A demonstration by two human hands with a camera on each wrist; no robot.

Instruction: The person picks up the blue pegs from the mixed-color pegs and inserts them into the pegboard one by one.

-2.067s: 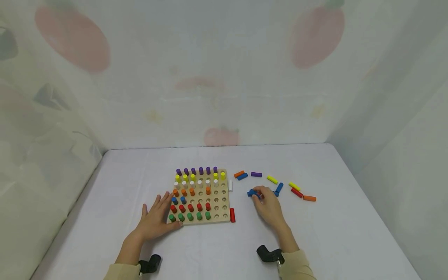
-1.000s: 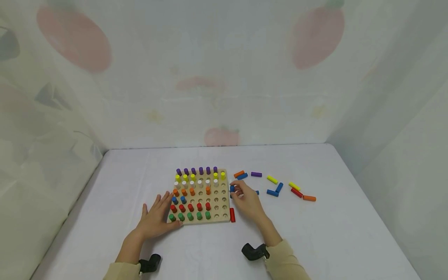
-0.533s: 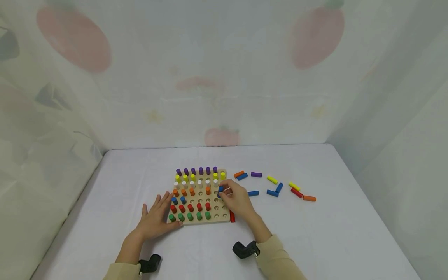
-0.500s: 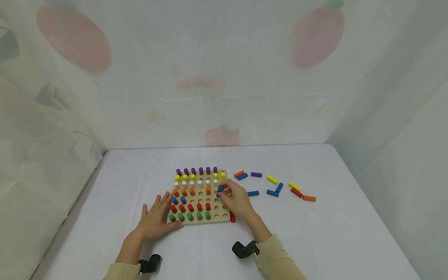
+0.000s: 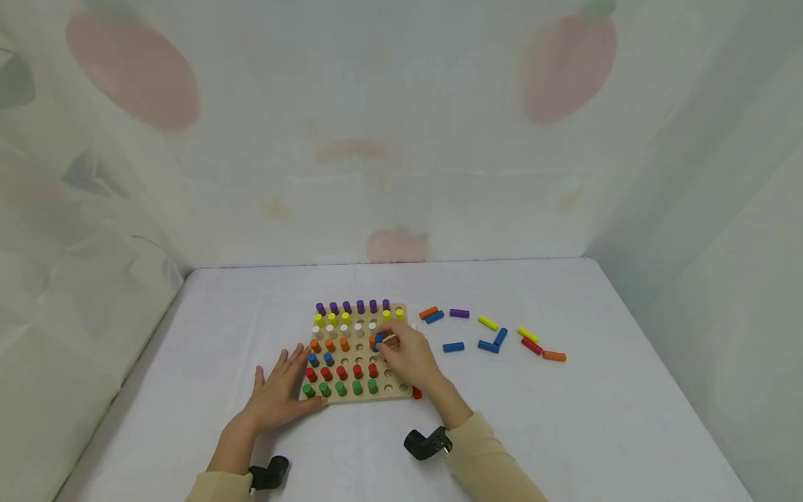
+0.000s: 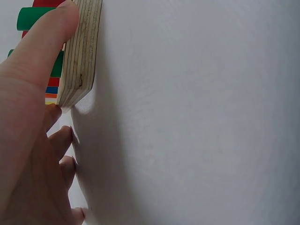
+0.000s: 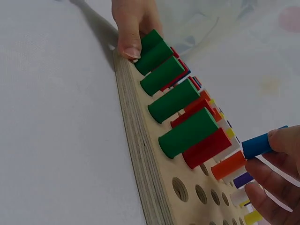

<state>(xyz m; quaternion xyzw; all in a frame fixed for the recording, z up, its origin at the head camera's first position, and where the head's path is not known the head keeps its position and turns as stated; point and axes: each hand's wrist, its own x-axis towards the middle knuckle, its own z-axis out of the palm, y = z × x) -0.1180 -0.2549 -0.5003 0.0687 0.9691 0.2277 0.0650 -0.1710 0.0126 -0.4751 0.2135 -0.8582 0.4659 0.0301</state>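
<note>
A wooden pegboard (image 5: 396,395) holds rows of upright purple, yellow, white, orange, blue, red and green pegs. My right hand (image 5: 409,357) pinches a blue peg (image 7: 256,146) between thumb and fingers over the board. In the right wrist view this peg is tilted and overlaps the top of an orange peg (image 7: 228,165). My left hand (image 5: 276,399) lies at the board's near left corner, fingers spread along its left side. Its thumb rests on the front edge beside the green pegs (image 7: 187,133). Two blue pegs (image 5: 329,358) stand in the blue row.
Loose pegs lie right of the board: a blue peg (image 5: 454,347), two more blue pegs touching, a purple peg (image 5: 460,314), and yellow, orange and red ones. A red peg (image 5: 417,393) lies against the board's right side, partly hidden by my right arm.
My right hand has picked a blue peg from the pile on the right and carried it left over the board, turning it more upright. The left hand has stayed still.
</note>
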